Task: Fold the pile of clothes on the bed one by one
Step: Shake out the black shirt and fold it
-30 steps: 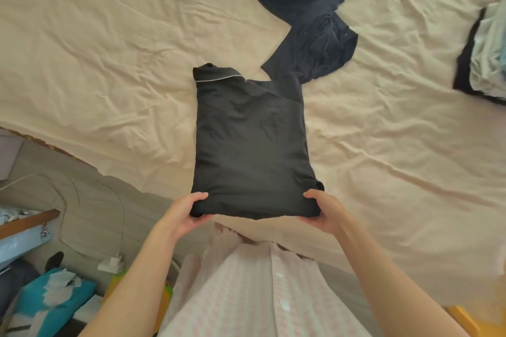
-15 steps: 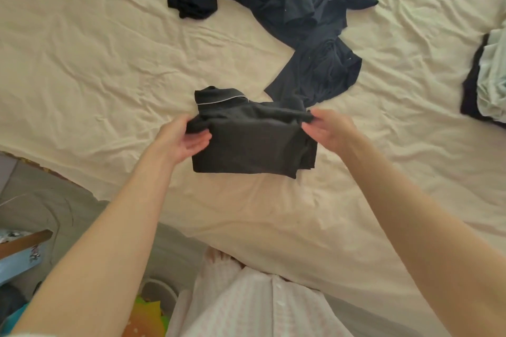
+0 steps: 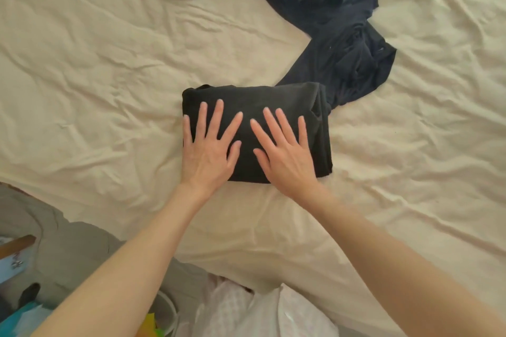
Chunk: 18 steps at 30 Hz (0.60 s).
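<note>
Left hand (image 3: 206,149) and right hand (image 3: 284,154) lie flat, fingers straight and spread, pressing on the folded black garment (image 3: 273,101), gripping nothing

Left of the garment, the cream bedsheet (image 3: 95,76) runs in soft wrinkles; the garment itself is a matte, thick rectangle, square-edged on its left and bunched at its right end, its near edge partly hidden under both palms. Beyond it and to its right sprawls the pile of dark navy clothes (image 3: 328,22), limp and crumpled, its top cut off by the frame, one end touching the garment's far right corner
</note>
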Motion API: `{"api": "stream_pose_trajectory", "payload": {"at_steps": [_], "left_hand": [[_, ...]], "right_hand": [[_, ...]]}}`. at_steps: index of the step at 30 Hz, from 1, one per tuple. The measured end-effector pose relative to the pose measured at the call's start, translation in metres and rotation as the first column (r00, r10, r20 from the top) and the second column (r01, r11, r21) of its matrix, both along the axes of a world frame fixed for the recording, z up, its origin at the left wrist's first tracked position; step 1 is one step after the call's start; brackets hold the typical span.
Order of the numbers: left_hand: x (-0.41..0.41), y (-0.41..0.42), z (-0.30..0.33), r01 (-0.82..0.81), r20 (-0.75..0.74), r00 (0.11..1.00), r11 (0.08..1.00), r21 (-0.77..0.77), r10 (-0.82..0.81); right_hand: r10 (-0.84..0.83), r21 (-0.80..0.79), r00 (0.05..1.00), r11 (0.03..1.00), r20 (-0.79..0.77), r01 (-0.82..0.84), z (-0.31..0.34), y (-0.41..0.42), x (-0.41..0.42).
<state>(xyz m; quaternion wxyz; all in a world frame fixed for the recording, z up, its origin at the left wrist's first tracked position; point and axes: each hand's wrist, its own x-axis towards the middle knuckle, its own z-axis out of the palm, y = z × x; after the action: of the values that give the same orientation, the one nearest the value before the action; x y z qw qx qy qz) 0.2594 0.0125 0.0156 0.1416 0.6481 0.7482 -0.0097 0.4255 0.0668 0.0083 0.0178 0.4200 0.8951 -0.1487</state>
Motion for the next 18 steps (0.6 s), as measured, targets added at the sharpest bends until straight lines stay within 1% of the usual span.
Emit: {"api": "stream_pose_trajectory", "payload": {"at_steps": [2, 5, 8, 11, 13, 14, 15, 16, 17, 18], "left_hand": [[-0.008, 0.009, -0.018, 0.020, -0.049, 0.999, 1.000, -0.002, -0.020], [-0.015, 0.016, -0.041, 0.052, -0.097, 0.994, 0.998, -0.021, -0.053], [-0.011, 0.014, -0.056, 0.044, -0.124, 0.991, 0.997, -0.065, -0.052], [-0.012, 0.017, -0.054, 0.035, -0.101, 0.994, 0.993, -0.116, -0.047], [-0.015, 0.020, -0.044, 0.026, -0.022, 0.999, 0.995, -0.099, -0.028], [-0.017, 0.019, -0.038, -0.009, 0.041, 0.999, 0.998, -0.062, 0.012], [-0.020, 0.017, -0.032, -0.083, 0.129, 0.988, 0.997, -0.004, 0.083], [-0.023, 0.014, -0.026, -0.197, 0.236, 0.955, 0.979, 0.057, 0.178], [-0.028, 0.011, -0.021, -0.340, 0.349, 0.890, 0.937, 0.083, 0.292], [-0.033, 0.008, -0.017, -0.497, 0.463, 0.780, 0.866, 0.047, 0.422]], "right_hand": [[-0.038, 0.013, 0.997, 0.999, 0.073, 0.037, -0.023, 0.016, -0.001], [-0.166, 0.000, 0.970, 0.986, 0.177, 0.169, -0.049, 0.034, 0.017], [-0.177, -0.018, 0.957, 0.982, 0.231, 0.186, -0.062, 0.032, 0.027], [-0.168, -0.057, 0.964, 0.981, 0.204, 0.183, -0.057, 0.035, 0.024], [-0.188, -0.072, 0.977, 0.978, 0.100, 0.195, -0.044, 0.037, 0.023], [-0.255, -0.073, 0.967, 0.964, 0.019, 0.256, -0.035, 0.037, 0.025], [-0.387, -0.082, 0.919, 0.921, -0.081, 0.381, -0.026, 0.038, 0.028], [-0.566, -0.128, 0.806, 0.825, -0.174, 0.551, -0.017, 0.040, 0.033], [-0.740, -0.236, 0.637, 0.672, -0.214, 0.702, -0.010, 0.043, 0.038], [-0.871, -0.386, 0.460, 0.490, -0.174, 0.782, -0.005, 0.047, 0.043]]}}
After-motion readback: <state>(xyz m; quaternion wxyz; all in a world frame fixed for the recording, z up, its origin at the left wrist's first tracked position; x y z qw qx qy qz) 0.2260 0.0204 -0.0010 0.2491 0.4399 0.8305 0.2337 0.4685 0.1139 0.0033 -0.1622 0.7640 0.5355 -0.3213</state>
